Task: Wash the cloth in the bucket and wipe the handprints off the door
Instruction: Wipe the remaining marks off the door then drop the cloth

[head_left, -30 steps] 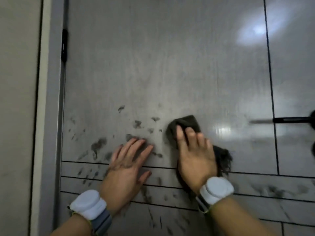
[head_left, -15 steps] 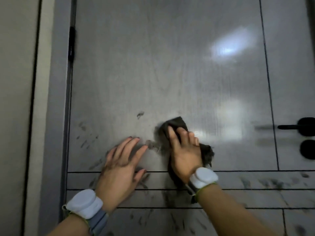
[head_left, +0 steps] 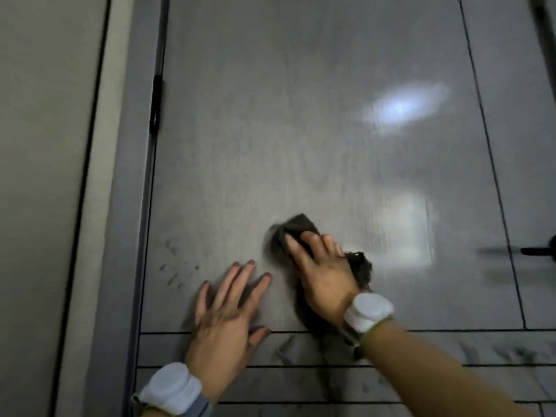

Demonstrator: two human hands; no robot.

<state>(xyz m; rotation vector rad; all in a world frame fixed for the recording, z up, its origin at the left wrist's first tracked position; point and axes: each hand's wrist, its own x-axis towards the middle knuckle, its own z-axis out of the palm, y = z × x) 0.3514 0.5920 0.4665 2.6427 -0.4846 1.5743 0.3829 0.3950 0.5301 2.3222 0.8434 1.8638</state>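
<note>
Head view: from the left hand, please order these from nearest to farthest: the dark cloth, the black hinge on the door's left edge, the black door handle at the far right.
1. The dark cloth, just right of the left hand, under the right hand.
2. The black hinge, up and to the left on the door's edge.
3. The black door handle, far right at the picture's edge.

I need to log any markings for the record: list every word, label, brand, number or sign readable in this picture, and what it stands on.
None: no readable text in the head view.
Door: plain grey, only dark smudges, no lettering.
Wrist bands: plain white, no print visible.
Cloth under the right hand: dark, blurred, no label seen.
Handle: no marking seen.
</note>
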